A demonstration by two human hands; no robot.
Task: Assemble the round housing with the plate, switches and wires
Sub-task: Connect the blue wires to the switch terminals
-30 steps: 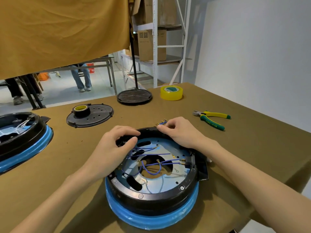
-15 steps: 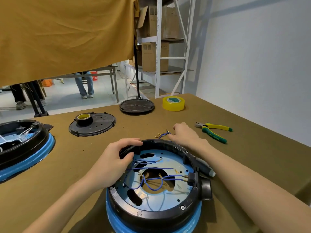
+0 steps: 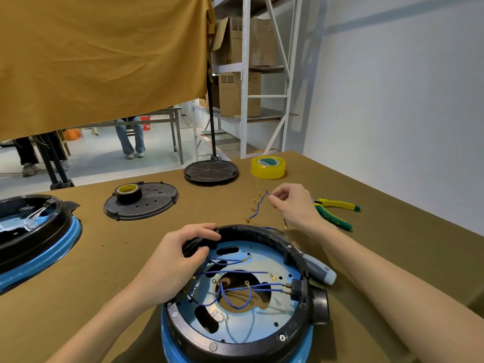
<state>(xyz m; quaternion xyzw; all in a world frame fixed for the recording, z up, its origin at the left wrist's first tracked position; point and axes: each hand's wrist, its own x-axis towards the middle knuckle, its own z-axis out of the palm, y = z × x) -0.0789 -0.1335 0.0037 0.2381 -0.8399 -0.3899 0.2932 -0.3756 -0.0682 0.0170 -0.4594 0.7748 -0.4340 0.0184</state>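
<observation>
The round black housing [image 3: 225,341] with a blue lower band sits at the table's near edge. Inside it lies a blue-filmed plate [image 3: 264,263] crossed by blue wires [image 3: 235,272] with brass terminals, and a black switch block [image 3: 298,286] at its right rim. My left hand [image 3: 172,260] grips the housing's far-left rim, thumb inside. My right hand [image 3: 293,205] pinches a loose bundle of blue wires [image 3: 258,206] with brass ring terminals, lifted above the table just beyond the housing.
A second housing [image 3: 34,239] stands at the left edge. A black cover plate [image 3: 154,203] carries a tape roll [image 3: 128,192]. Farther back lie a black disc [image 3: 210,171] and yellow tape [image 3: 267,167]. Green-yellow pliers [image 3: 335,212] lie right; a grey-handled screwdriver [image 3: 318,269] rests against the housing.
My right hand left the housing's far rim, moved out over the table and lifted the loose wire bundle. My left hand stayed on the rim. The camera tilted up.
</observation>
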